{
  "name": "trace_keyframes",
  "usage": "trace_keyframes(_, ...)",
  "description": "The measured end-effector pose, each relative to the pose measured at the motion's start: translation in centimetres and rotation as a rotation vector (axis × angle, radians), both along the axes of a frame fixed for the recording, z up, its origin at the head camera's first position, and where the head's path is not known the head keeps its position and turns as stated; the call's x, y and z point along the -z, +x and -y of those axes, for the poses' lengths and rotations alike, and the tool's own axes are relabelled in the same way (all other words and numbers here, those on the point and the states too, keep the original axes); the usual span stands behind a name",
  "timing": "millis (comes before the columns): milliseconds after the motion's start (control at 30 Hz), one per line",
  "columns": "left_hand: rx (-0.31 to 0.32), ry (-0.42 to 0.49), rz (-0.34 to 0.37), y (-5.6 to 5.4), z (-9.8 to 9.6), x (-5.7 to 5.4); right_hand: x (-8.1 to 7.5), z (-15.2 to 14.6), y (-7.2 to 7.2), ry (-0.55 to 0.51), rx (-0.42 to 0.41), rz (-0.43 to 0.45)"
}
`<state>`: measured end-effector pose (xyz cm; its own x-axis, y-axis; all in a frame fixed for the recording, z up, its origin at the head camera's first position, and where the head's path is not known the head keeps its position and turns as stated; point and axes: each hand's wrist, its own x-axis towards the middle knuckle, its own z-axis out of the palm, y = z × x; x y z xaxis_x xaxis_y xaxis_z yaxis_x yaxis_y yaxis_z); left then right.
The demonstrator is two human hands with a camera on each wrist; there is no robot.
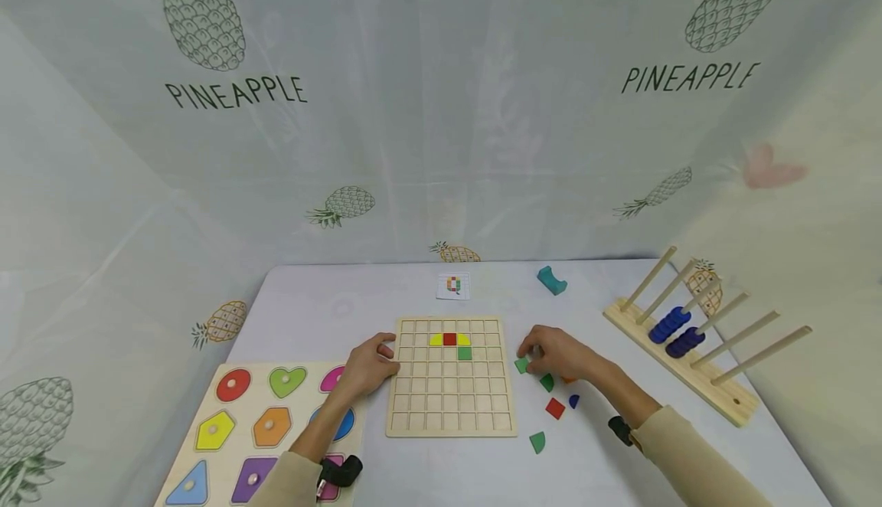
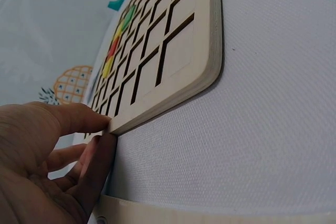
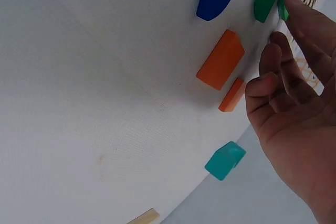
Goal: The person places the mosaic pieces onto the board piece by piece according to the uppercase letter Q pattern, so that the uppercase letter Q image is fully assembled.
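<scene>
A wooden grid board (image 1: 451, 415) lies on the table, with yellow quarter-round pieces (image 1: 436, 340), a red square (image 1: 450, 339) and a green square (image 1: 465, 353) in its cells. My left hand (image 1: 368, 367) pinches the board's left edge; in the left wrist view the thumb (image 2: 84, 119) presses on the rim. To the right of the board, my right hand (image 1: 554, 352) pinches a green square piece (image 1: 521, 365) at its fingertips, other fingers curled. Close by lie green quarter-round pieces (image 1: 537, 442), a red square piece (image 1: 555, 408), a blue half-round piece (image 1: 574, 400) and orange pieces (image 3: 221, 60).
A shape puzzle board (image 1: 234, 384) lies under the left forearm. At the right stands a wooden peg rack (image 1: 682, 361) with blue beads (image 1: 670, 325). A pattern card (image 1: 453, 286) and a teal curved block (image 1: 552, 280) lie at the back.
</scene>
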<state>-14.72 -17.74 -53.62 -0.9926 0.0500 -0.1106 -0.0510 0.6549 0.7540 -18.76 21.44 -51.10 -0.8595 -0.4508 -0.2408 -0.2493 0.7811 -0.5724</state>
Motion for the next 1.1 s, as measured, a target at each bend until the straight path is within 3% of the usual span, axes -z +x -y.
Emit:
trace_keyframes(800, 0.005, 0.004, -0.015, 0.2, -0.2, -0.3, -0.3, 0.7, 0.0, -0.083, -0.037, 0.025)
trace_keyframes(1100, -0.004, 0.002, -0.008, 0.1, -0.1, -0.1, -0.2, 2.5, -0.5, -0.184, -0.096, -0.004)
